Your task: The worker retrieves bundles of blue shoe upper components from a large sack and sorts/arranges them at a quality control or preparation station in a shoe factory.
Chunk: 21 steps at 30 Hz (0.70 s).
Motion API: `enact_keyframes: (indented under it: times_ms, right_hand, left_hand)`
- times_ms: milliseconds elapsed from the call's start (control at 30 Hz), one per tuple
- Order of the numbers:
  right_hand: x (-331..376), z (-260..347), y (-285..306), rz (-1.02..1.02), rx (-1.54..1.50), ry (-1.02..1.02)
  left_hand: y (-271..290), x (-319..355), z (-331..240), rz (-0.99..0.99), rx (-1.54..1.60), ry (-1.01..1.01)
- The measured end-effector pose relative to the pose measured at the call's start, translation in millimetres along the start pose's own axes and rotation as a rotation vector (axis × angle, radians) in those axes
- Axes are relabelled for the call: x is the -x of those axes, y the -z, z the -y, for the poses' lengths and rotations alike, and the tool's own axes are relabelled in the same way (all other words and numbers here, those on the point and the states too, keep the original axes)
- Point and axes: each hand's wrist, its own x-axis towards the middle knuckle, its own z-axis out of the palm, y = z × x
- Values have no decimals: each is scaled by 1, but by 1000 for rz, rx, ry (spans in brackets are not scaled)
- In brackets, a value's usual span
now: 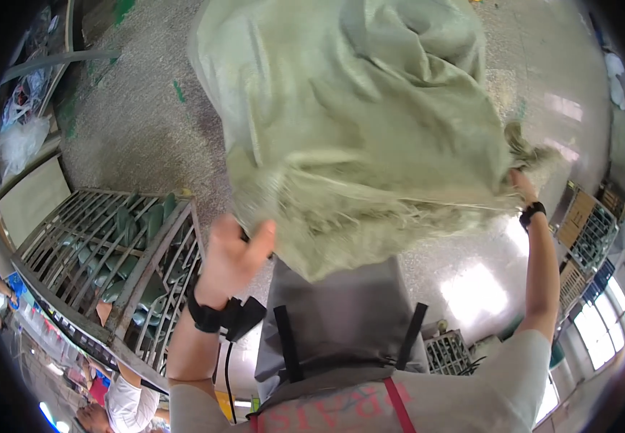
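A large pale green cloth with a frayed, stringy edge spreads in front of me, creased and partly blurred by motion. At its near left edge is my left hand, blurred, with the thumb against the cloth and the fingers curled at its margin. My right hand grips the cloth's right edge, its fingers partly hidden by the fabric. A bunched strip of the same cloth sticks out beyond that hand. I wear a dark band on each wrist and a grey apron.
On the left stands a metal-barred crate full of dark green curved pieces. Clear plastic bags lie behind it. Another person is at the lower left. More crates line the right side, and the speckled floor shows around the cloth.
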Motion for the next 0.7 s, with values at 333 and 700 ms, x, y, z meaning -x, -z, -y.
enact_keyframes:
  times_ms: [333,700]
  right_hand:
    - [113,84,198,631,-627,280]
    - [229,189,132,483,-319,1058]
  left_hand:
    - [10,-24,36,-187,-189,-26]
    - [-42,-29,-6,-203,-281,107]
